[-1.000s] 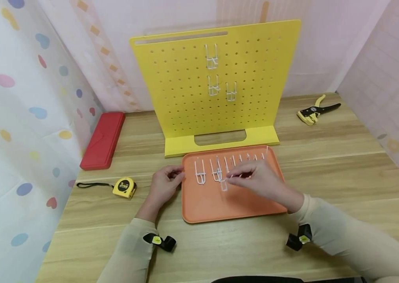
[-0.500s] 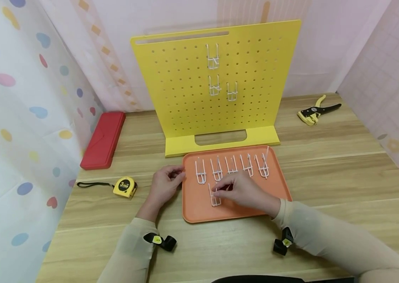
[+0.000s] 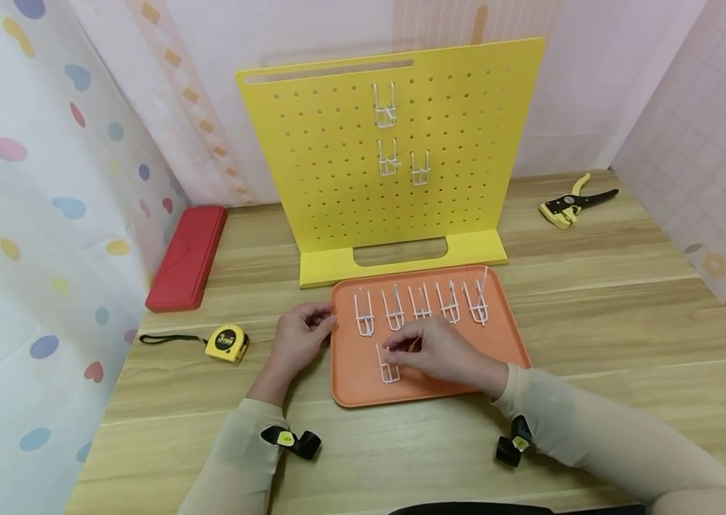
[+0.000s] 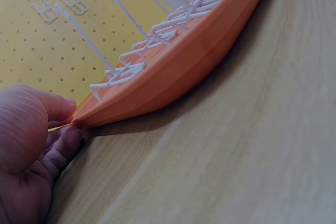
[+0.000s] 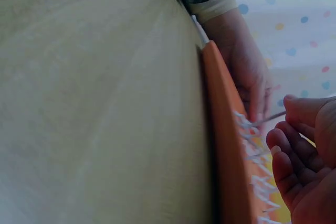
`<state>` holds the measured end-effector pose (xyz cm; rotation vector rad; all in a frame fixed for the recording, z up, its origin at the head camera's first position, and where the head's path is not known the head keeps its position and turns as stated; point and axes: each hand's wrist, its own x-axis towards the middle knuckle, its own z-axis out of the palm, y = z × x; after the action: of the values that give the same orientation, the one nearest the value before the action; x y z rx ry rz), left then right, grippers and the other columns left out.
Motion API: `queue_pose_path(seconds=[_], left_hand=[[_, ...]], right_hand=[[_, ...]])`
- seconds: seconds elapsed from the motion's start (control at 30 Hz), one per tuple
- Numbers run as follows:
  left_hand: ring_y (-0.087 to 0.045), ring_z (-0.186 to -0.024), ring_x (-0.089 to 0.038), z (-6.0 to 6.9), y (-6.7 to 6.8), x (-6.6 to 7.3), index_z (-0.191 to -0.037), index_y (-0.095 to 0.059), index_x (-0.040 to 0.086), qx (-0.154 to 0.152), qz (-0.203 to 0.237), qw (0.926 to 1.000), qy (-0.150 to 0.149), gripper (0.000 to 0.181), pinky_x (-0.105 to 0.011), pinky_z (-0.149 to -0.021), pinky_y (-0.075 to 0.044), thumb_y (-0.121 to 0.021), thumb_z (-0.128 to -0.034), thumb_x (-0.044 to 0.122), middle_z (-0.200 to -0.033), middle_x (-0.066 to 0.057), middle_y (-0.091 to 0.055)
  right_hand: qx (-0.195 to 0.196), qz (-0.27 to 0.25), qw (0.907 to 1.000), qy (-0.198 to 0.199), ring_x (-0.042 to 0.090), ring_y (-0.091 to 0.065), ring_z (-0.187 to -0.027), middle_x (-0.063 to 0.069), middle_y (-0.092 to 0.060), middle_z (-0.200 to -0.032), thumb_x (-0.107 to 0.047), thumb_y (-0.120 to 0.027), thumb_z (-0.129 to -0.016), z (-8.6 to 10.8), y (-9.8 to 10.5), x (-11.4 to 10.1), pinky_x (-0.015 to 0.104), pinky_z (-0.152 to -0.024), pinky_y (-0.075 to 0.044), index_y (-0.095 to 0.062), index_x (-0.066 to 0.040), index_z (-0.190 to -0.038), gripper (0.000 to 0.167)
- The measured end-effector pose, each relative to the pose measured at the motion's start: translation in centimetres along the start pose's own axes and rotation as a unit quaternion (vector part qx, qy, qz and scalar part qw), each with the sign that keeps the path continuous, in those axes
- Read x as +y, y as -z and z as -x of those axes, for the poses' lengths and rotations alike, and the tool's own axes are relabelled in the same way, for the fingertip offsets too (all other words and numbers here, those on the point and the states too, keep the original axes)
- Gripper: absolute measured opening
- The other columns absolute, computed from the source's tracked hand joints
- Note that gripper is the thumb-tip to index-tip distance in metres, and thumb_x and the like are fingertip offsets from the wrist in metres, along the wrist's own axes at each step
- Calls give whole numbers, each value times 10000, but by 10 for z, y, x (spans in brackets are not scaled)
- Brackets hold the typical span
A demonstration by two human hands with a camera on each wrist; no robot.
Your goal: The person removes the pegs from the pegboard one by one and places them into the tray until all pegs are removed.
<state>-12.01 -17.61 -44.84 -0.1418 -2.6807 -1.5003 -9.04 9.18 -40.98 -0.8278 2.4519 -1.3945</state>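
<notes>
My right hand (image 3: pixel 443 352) pinches one prong of a white wire pegboard hook (image 3: pixel 390 379) at the front of the orange tray (image 3: pixel 359 386). In the right wrist view that prong runs from the thumb tip (image 5: pixel 292 101) towards the tray. The tray's left rim is held by my left hand (image 3: pixel 298 340), thumb above and fingers below in the left wrist view. Several more wire hooks (image 3: pixel 365 327) lie in a row along the tray's back half. Three hooks (image 3: pixel 420 170) hang on the yellow pegboard (image 3: pixel 337 207) behind it.
Left of the tray lie a yellow tape measure (image 3: pixel 227 342) with a black strap and a red case (image 3: pixel 186 257). A yellow-and-black hand tool (image 3: pixel 571 203) lies at the back right of the wooden table (image 3: pixel 601 300). The pegboard's base stands just behind the tray.
My right hand has moved left and towards me with the hook, from the tray's back row to its front, uncovering the other hooks. My left hand stays on the rim.
</notes>
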Motion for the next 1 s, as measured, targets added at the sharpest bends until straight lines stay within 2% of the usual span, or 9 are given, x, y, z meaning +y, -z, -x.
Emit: queue_pose_path(seconds=[0.13,0.3,0.43,0.57,0.8,1.0], left_hand=[[-608,-818,-174,-1,-1,-1,-1080,-711,43,16,-4,10000,-43,219,-221,-681,-495,-700,-886,144,-932,-77,-680],[-609,-821,-177,-1,0,-1,-1085,-708,42,0,26,10000,-4,224,-222,-682,-498,-699,-887,147,-937,-80,-680],[-609,-825,-183,-1,0,-1,-1090,-707,46,-40,22,10000,82,227,-229,-685,-501,-698,-888,150,-941,-79,-678],[-607,-832,-184,-1,0,-2,-1095,-704,45,-53,-33,9999,98,232,-234,-688,-502,-696,-890,152,-946,-78,-674],[-602,-822,-183,1,0,-2,-1082,-708,38,-44,63,10000,57,216,-234,-683,-497,-698,-885,126,-931,-81,-673],[-599,-817,-175,-1,-1,-2,-1075,-709,30,1,55,10000,3,211,-220,-675,-492,-697,-884,118,-929,-83,-673]], right_hand=[[333,39,9994,92,100,-611,-727,-99,-702,-857,-193,-754,-843,-4,23,-12,287,-637,-515,-757,-115,-987,164],[1066,-14,9943,-35,144,-628,-726,-40,-715,-885,-216,-755,-844,-19,69,-28,276,-624,-522,-752,-132,-1007,184],[1718,-318,9845,-159,185,-631,-738,37,-713,-928,-219,-750,-849,-41,106,-33,263,-616,-522,-729,-89,-1034,227],[2278,-359,9728,-230,182,-611,-805,51,-696,-959,-236,-727,-869,-66,132,-28,257,-670,-503,-701,-71,-1087,275],[2700,-432,9597,-652,157,-608,-884,42,-680,-983,-252,-723,-870,-101,148,-14,254,-720,-495,-676,-79,-1169,349],[2832,-434,9558,-657,152,-622,-896,50,-694,-1006,-249,-727,-868,-118,147,-10,260,-739,-508,-684,-101,-1149,320]])
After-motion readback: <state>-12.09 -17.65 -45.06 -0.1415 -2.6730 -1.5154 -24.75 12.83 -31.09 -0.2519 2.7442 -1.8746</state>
